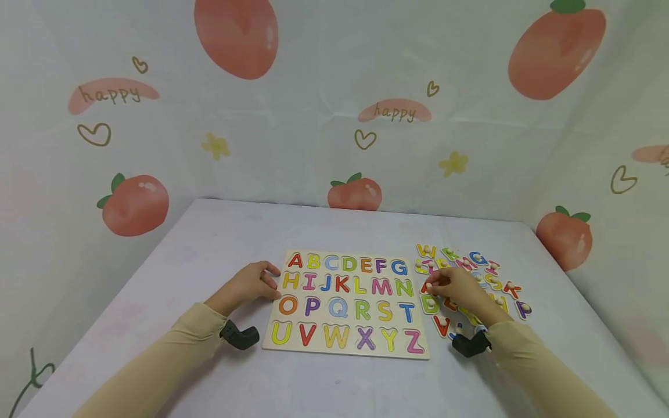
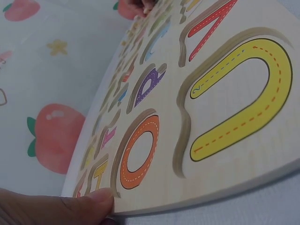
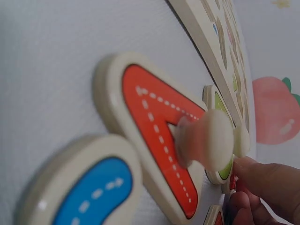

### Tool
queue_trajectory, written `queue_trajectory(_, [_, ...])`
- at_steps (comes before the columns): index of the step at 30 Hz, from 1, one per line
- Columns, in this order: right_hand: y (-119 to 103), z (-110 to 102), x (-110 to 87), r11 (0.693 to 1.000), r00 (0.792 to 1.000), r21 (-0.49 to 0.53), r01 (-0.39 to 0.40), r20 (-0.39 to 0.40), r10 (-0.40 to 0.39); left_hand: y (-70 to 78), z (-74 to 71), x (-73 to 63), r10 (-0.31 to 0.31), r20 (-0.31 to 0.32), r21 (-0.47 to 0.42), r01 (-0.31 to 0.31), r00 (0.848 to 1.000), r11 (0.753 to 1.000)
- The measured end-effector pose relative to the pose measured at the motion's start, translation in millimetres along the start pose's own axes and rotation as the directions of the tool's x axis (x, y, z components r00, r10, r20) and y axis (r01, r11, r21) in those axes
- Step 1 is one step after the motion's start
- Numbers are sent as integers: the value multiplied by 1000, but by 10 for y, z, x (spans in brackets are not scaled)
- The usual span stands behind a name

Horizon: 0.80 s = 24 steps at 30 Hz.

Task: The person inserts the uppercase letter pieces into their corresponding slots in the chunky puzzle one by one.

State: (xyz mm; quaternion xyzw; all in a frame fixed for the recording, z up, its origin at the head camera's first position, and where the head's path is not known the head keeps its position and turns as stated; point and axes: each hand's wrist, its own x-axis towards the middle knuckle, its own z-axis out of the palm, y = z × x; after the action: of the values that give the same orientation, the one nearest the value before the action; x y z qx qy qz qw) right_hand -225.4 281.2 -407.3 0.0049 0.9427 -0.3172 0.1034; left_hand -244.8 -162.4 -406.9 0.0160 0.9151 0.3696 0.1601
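A wooden alphabet puzzle board (image 1: 347, 354) lies flat on the table, with rows of coloured letter recesses. At its left edge rests my left hand (image 1: 253, 283); in the left wrist view the thumb (image 2: 96, 206) touches the rim near the orange O recess (image 2: 125, 176). On the right, my right hand (image 1: 460, 290) pinches the red letter A piece (image 1: 425, 288) by its knob, beside the board. Just below that lies the green D piece (image 1: 430, 305). Close in the right wrist view are the red V piece (image 3: 154, 136) with its knob and part of a blue piece (image 3: 89, 197).
Several knobbed letter pieces lie scattered right of the board, among them a yellow W (image 1: 425, 251), a blue G (image 1: 478, 258), a red K (image 1: 512, 289) and a purple P (image 1: 523, 309). A patterned cloth backdrop (image 1: 292, 145) hangs behind the white table (image 1: 334, 389).
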Motion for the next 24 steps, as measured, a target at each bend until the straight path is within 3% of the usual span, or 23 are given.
queue_trajectory(7, [-91, -52, 4, 1000, 999, -10, 28, -15, -29, -3, -11, -4, -4, 3, -9, 4, 1000, 1000])
queue_trajectory(13, [-298, -103, 101, 997, 996, 16, 70, -55, -69, -2, -23, -16, 0, 7, -2, 0, 1000, 1000])
queue_trajectory(19, [-686, -80, 194, 984, 988, 87, 152, -51, -148, -5, -23, -24, 8, 8, 0, -8, 1000, 1000])
queue_trajectory(24, [-1111, 76, 296, 971, 978, 122, 204, -59, -198, -7, -4, 2, -3, 2, -4, 3, 1000, 1000])
